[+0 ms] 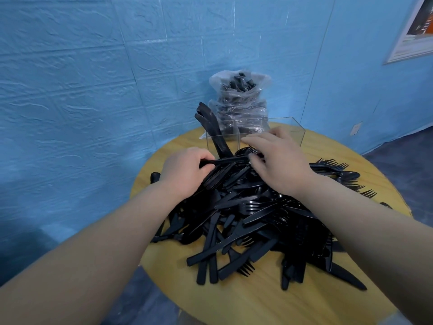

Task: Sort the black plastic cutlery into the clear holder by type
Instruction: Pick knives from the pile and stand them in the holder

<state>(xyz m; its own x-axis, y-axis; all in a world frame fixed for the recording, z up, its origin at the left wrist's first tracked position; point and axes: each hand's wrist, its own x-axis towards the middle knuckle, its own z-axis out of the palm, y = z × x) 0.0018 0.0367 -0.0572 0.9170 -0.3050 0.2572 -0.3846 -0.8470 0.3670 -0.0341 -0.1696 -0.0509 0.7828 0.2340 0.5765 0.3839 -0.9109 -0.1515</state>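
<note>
- The round wooden table [262, 299] stands against a blue wall [70, 90].
- A big heap of black cutlery [253, 221], forks, knives and spoons mixed, covers the table's middle.
- A plastic bag [239, 99] full of more black cutlery sits at the table's far edge.
- The clear holder [295, 130] stands just in front of the bag; knives [210, 127] lean in its left compartment.
- The left hand [185, 172], near the holder, grips one black utensil [225, 160].
- The right hand [278, 160], fingers spread loosely, rests on the heap beside the holder, touching that utensil's end.
</note>
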